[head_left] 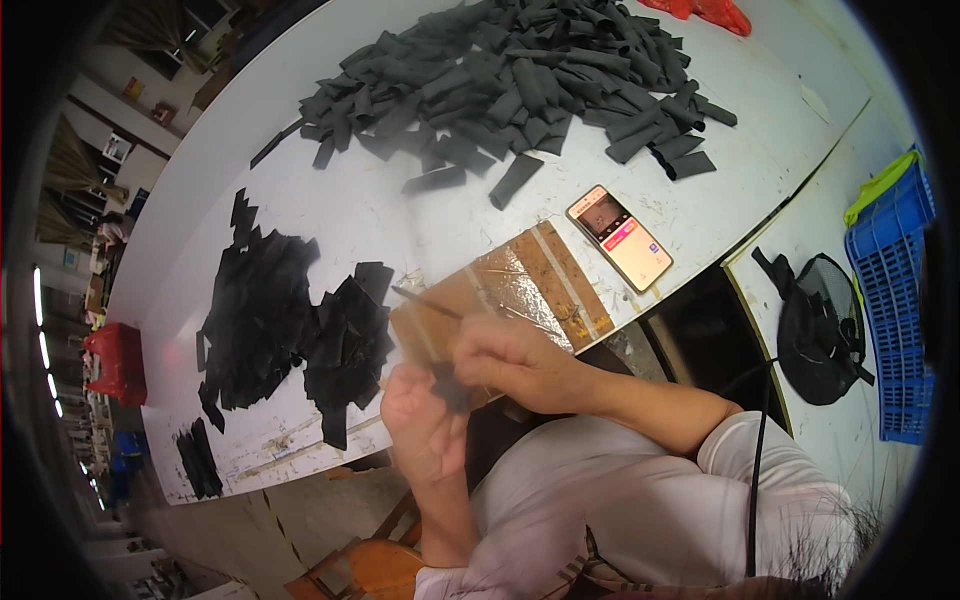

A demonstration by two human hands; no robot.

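Observation:
My left hand (425, 420) is closed on a small dark fabric piece (452, 388), held up at the table's front edge. Close against it, my right hand (515, 360) has its fingers curled around a thin dark stick-like tool (428, 302), whose far end points left; its exact kind is blurred. The right fingertips meet the fabric piece. Beneath the hands lies a brown board (500, 285) with shiny tape across it. Flat black pieces (260, 315) are heaped to the left, with a second heap of black pieces (350, 335) beside them.
A big pile of dark grey tube-like pieces (500, 85) covers the far table. A lit phone (620, 237) lies right of the board. At right are a black mesh bag (822, 325) and a blue basket (897, 310). Red bags (115, 362) sit left and far right.

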